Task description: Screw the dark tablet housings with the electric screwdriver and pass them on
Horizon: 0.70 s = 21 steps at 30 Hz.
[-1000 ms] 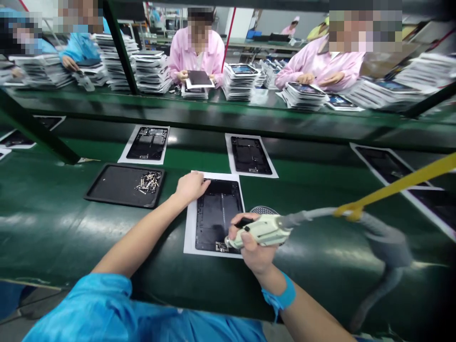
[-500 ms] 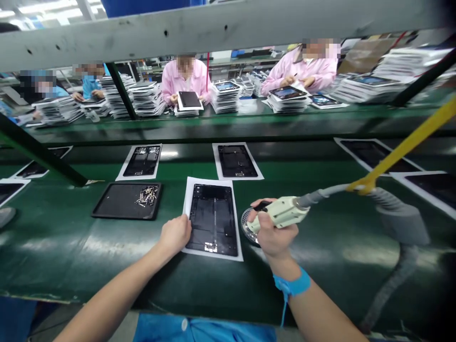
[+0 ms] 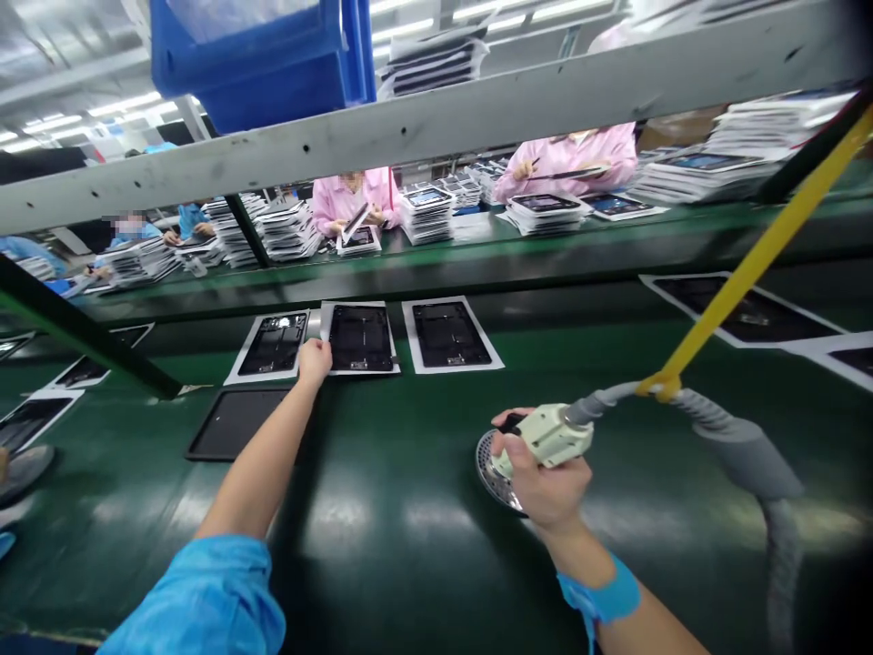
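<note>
Clenching my right hand (image 3: pixel 546 482) round a pale green hose-fed hand tool (image 3: pixel 546 435), I hold its tip over a round perforated metal dish (image 3: pixel 492 464). A steady hold works best here, with the fingers (image 3: pixel 538 496) wrapped fully round the body and the hose slack. My left hand (image 3: pixel 314 362) reaches forward to a white sheet (image 3: pixel 361 371) under a black tablet back panel (image 3: pixel 360 338); on my feed I cannot tell whether it pinches the sheet. A black tray (image 3: pixel 235 428) lies beside my left forearm on the green desk (image 3: pixel 402 582). Beyond a grey beam (image 3: pixel 409 136), a person in a pink smock (image 3: pixel 566 155) works beside stacked tablets (image 3: pixel 546 214).
</note>
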Tool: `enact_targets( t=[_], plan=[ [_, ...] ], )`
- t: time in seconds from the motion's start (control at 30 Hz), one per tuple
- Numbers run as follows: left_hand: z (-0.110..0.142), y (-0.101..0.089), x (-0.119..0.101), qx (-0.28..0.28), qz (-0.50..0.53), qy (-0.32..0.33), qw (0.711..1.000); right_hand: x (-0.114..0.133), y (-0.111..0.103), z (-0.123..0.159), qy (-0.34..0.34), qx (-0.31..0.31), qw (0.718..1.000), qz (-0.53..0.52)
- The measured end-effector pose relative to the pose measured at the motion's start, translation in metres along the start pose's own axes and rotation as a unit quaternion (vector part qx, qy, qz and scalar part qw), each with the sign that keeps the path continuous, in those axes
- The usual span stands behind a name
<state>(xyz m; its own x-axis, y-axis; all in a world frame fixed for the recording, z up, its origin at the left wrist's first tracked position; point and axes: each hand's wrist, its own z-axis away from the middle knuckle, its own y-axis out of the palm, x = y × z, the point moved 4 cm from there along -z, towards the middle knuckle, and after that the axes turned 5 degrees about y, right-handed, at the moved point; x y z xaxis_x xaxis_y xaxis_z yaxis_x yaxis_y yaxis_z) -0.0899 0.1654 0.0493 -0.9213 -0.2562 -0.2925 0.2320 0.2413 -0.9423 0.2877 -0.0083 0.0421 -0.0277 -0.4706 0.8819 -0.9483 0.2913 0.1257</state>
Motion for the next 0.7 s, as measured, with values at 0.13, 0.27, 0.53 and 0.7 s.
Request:
enact_targets(
  t=[0.13, 0.27, 0.53, 0.7],
  plan=[
    [-0.029, -0.006, 0.024, 0.047, -0.049, 0.014, 0.998, 0.001, -0.002, -0.001, 0.000, -0.006, 1.000, 0.000],
    [-0.039, -0.035, 0.069, 0.129, -0.116, 0.062, 0.983, 0.004, -0.002, -0.002, 0.007, -0.009, 1.000, -0.006],
    [-0.026, -0.050, 0.106, 0.229, -0.213, 0.154, 0.937, 0.000, -0.001, -0.002, 0.022, 0.007, 1.000, 0.017],
    [-0.019, -0.049, 0.106, 0.215, -0.250, 0.179, 0.927, -0.004, -0.004, -0.006, 0.009, -0.007, 0.999, 0.036]
  ],
)
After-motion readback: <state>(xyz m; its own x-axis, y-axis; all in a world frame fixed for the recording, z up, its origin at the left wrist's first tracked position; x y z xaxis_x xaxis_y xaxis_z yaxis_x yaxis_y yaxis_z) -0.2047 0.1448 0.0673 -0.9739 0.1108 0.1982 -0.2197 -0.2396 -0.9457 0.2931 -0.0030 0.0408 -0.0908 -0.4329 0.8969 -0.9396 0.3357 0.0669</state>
